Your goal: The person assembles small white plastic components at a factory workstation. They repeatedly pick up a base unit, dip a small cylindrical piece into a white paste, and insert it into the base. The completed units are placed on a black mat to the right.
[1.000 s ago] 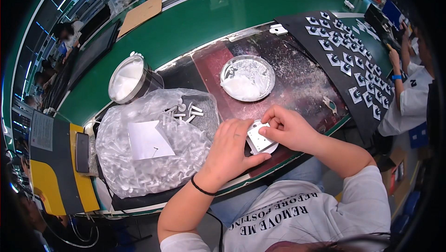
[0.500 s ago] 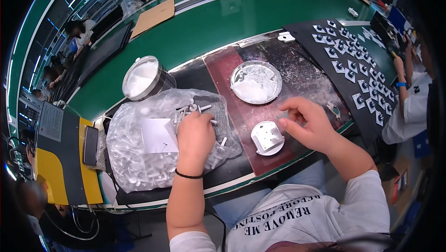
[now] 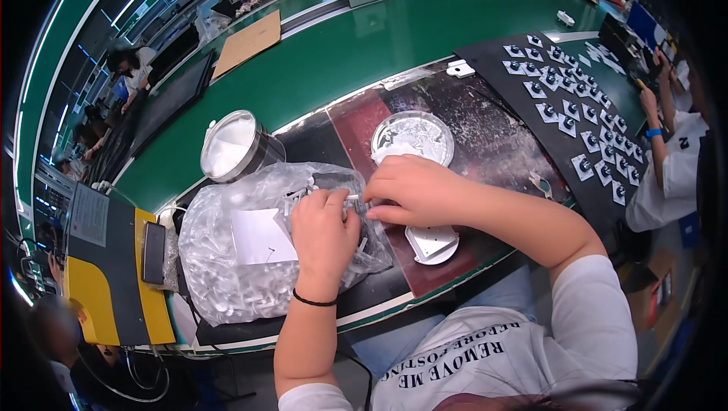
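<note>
My left hand (image 3: pixel 326 230) is over a clear plastic bag (image 3: pixel 216 282) full of white plastic pin-like parts. Its fingers are bent, and a small white plastic pin (image 3: pixel 352 197) sticks out at their tips. Just to the right, my right hand (image 3: pixel 409 189) reaches in with curved fingers, thumb and forefinger apart, and I see nothing between them. Below its wrist a white plastic housing (image 3: pixel 432 243) with a rounded base lies on the dark red mat (image 3: pixel 415 278), partly covered by my right hand and forearm.
A round metal tin (image 3: pixel 413 129) with white material lies behind my right hand. Behind the bag, a metal pot (image 3: pixel 241 147) holds something white. A paper slip (image 3: pixel 262 236) rests on the bag. Rows of small parts fill a black board (image 3: pixel 523 96); a co-worker (image 3: pixel 667 145) sits beyond it.
My right hand has moved left from beside the white housing to my left hand's fingertips. My left hand has shifted slightly toward me and to the right.
</note>
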### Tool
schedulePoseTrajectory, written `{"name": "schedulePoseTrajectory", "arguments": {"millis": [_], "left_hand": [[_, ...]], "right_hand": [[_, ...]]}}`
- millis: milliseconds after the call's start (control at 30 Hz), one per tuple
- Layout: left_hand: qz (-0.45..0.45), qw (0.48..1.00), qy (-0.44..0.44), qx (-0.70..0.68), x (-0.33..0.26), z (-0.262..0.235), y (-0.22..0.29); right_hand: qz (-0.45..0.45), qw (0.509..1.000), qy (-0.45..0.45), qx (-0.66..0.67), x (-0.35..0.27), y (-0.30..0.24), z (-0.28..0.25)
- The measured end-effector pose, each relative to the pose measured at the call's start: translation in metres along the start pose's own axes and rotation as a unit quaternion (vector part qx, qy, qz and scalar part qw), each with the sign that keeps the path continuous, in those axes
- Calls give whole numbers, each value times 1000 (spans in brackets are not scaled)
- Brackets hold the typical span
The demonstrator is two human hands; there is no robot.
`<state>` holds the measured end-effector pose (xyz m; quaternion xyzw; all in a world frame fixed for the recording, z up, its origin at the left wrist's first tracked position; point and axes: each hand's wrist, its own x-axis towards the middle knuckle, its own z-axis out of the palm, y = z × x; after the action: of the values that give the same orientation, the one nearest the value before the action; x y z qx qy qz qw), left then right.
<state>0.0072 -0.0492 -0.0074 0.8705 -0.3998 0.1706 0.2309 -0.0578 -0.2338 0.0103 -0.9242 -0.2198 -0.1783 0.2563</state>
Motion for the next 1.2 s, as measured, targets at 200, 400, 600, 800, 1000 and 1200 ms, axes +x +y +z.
{"name": "schedulePoseTrajectory", "arguments": {"millis": [200, 400, 600, 800, 1000, 1200], "left_hand": [[59, 997, 30, 29, 2, -5, 3], [97, 991, 87, 6, -1, 0, 5], [115, 987, 93, -65, 0, -3, 14], [108, 990, 55, -77, 0, 1, 16], [94, 991, 45, -88, 1, 1, 17], [96, 991, 33, -91, 1, 0, 18]], "right_hand": [[3, 1000, -5, 16, 22, 5, 11], [28, 999, 21, 34, 14, 3, 6], [100, 981, 137, -90, -2, 50, -34], [170, 969, 154, -94, -14, 97, -42], [146, 973, 83, -159, -15, 108, -26], [128, 972, 57, -188, -18, 108, -22]]}}
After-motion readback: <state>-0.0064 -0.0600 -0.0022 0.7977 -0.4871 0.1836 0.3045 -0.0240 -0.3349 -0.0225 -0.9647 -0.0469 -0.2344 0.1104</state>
